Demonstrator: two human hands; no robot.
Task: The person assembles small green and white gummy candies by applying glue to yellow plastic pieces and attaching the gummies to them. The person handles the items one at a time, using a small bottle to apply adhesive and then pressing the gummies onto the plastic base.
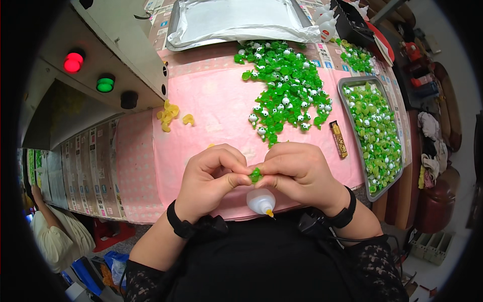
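Observation:
Between the fingertips of my left hand [214,173] and my right hand [297,171] is a small green plastic figure piece [256,175]. Both hands pinch it, thumbs and forefingers meeting around it. Just below my fingers, by the table's near edge, lies a translucent squeeze bottle [261,201] with a yellow nozzle tip turned toward me. Beyond my hands a heap of green pieces with white, black-dotted parts [289,88] spreads over the pink cloth [211,110]. My fingers hide part of the held piece.
A grey metal tray [345,93] full of similar pieces stands at the right, beside a dark, narrow packet [338,139]. Yellow curved bits [169,115] lie at left near a machine with red and green lamps [105,83]. A paper-lined tray [241,20] sits at the back.

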